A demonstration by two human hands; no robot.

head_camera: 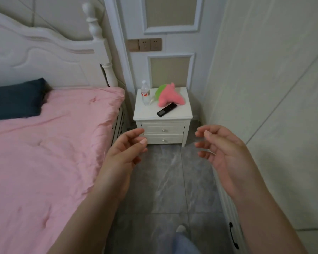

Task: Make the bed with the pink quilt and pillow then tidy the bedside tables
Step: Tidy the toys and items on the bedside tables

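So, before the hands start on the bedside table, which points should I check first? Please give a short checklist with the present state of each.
1. Both hands free: ok, left hand and right hand are open and hold nothing.
2. Pink quilt spread over the bed: ok.
3. Pillow at the headboard: ok.
4. Bedside table tidy: not ok; water bottle, plush toy and remote lie on it.
5. Drawers shut: ok.
6. Bottle cap tight: cannot tell.

I'm seeing the bed [44,143] lying at nine o'clock, the pillow [15,99] resting on its quilt [59,136]; the counter [162,112] standing at twelve, carrying bottle [145,93], plush toy [168,97] and remote [166,110].
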